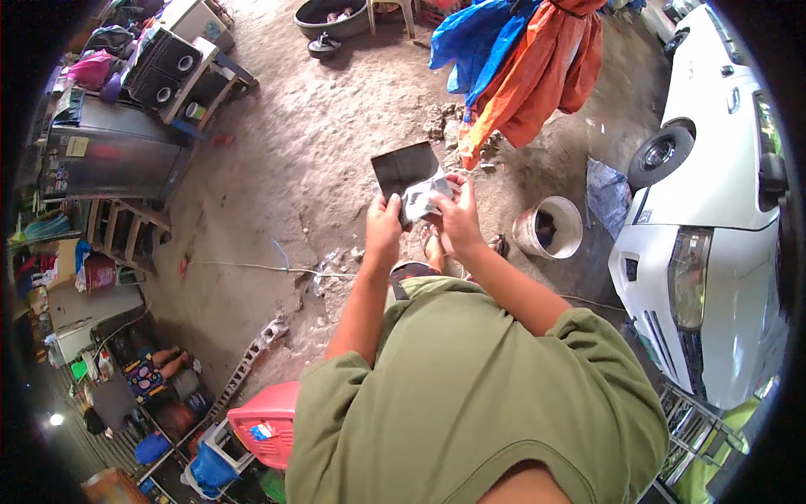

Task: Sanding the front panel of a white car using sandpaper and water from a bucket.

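Observation:
Out in front of my body, my left hand (384, 220) grips the left side of a flat, dark, squarish object (401, 165), thumb on its face. My right hand (456, 214) is closed on a crumpled white and grey piece (424, 200), perhaps cloth or paper, which lies against the lower right of the dark object. I cannot make out exactly what either item is. My feet in sandals show below my hands, partly hidden.
Blue and orange tarps (529, 80) hang ahead. A white bucket (571, 227) and white car (705, 202) are right. Tub (306, 17), steel appliance (113, 160) and shelving edge the space. A cord (227, 264) crosses the floor. Another person's legs (168, 361) show lower left, near a red plastic chair (260, 407).

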{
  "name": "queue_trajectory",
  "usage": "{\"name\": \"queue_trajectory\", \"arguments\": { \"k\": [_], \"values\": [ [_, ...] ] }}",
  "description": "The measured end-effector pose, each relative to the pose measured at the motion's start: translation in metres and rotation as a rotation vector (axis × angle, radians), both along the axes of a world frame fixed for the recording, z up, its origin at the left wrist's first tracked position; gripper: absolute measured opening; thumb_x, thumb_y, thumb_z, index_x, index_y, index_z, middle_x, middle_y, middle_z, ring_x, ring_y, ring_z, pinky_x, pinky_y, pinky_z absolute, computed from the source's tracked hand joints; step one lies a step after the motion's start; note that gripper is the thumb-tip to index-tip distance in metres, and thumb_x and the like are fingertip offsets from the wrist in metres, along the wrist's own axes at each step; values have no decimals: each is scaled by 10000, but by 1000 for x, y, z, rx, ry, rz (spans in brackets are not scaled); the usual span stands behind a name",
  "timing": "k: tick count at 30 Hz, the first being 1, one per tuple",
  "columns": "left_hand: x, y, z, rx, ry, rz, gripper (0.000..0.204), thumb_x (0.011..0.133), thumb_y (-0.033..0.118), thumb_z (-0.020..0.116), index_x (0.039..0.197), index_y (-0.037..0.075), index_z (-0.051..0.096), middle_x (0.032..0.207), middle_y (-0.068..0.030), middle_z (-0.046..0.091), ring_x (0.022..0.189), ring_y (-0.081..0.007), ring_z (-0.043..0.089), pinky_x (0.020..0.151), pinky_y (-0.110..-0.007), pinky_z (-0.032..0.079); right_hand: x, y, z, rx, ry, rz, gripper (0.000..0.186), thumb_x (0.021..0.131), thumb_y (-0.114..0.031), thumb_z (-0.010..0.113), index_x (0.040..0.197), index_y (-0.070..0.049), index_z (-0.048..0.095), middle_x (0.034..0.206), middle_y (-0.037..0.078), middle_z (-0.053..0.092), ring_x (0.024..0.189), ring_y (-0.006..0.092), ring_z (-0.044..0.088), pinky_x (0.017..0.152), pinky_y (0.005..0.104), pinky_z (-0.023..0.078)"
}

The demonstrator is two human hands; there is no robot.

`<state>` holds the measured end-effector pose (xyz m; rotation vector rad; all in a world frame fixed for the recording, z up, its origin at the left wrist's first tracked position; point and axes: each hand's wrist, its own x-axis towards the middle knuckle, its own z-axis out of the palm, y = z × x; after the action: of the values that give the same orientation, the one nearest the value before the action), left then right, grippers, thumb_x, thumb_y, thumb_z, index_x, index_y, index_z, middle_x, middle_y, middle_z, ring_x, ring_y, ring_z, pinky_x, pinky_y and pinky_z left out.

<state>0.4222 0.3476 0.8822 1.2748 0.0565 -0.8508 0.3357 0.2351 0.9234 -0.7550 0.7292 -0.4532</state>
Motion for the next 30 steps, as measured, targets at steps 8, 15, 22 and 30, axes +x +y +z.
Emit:
{"name": "queue_trajectory", "arguments": {
  "k": [8, 15, 22, 30],
  "values": [
    [61, 20, 60, 59, -259, -810, 285, 931, 128, 570, 1188, 4, 563, 937, 29, 623, 835, -59, 539, 736, -224, 453, -12, -57, 12, -95, 74, 597, 429, 842, -284, 687, 1179, -58, 546, 992, 49, 626, 831, 118, 598, 700, 305, 515],
    [51, 16, 40, 243, -77, -76, 240, 912, 309, 623, 911, 70, 623, 658, 40, 539, 491, -52, 461, 444, -217, 371, -11, -53, 33, -356, 188, 577, 165, 905, -162, 589, 927, -5, 632, 605, 14, 567, 410, 66, 483, 342, 227, 359],
    [8, 9, -16, 91, 97, 45, 194, 954, 227, 548, 862, 75, 627, 646, 41, 549, 465, -59, 440, 416, -219, 350, -16, -50, 18, -304, 328, 350, 295, 965, -218, 515, 723, -50, 536, 497, 20, 488, 319, 77, 399, 289, 245, 282],
    [14, -2, 37, 289, -432, 7, 233, 963, 238, 541, 910, 28, 629, 631, 28, 529, 546, -43, 423, 483, -234, 348, -23, -56, -10, -451, 188, 193, 267, 986, -221, 499, 776, -72, 570, 585, -66, 464, 425, 21, 380, 372, 196, 276]
  ]
}}
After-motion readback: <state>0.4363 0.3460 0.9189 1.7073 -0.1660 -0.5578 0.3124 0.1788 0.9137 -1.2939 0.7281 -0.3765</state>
